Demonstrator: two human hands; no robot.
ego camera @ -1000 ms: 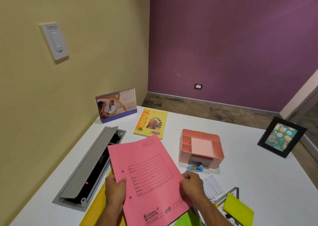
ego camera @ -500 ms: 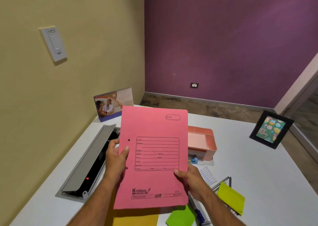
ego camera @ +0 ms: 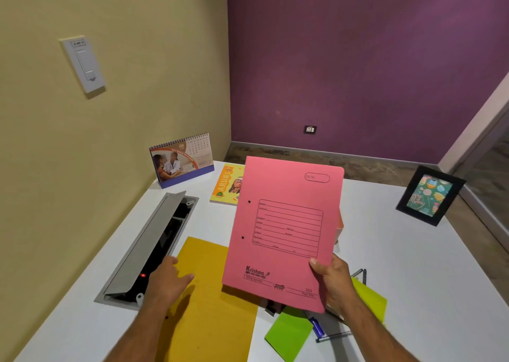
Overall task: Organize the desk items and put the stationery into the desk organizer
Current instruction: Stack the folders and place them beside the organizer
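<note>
My right hand (ego camera: 334, 281) grips the lower right corner of a pink file folder (ego camera: 286, 229) and holds it upright above the white desk (ego camera: 413, 265). My left hand (ego camera: 168, 281) lies flat with straight fingers on the left edge of a mustard-yellow folder (ego camera: 212, 301) lying on the desk. The pink desk organizer (ego camera: 341, 224) is almost wholly hidden behind the pink folder; only a sliver shows at its right edge. Green sticky pads (ego camera: 289, 331) (ego camera: 370, 298), a blue pen (ego camera: 316, 328) and dark pens (ego camera: 360, 273) lie near my right wrist.
An open grey cable hatch (ego camera: 148, 248) is set in the desk at the left. A desk calendar (ego camera: 181, 159) stands at the back left, a yellow notebook (ego camera: 225, 184) beside it. A black picture frame (ego camera: 429, 195) stands at the right edge.
My left hand let go of the pink folder and dropped onto the yellow folder. My right hand alone now holds the pink folder, shifted to the right and covering the organizer.
</note>
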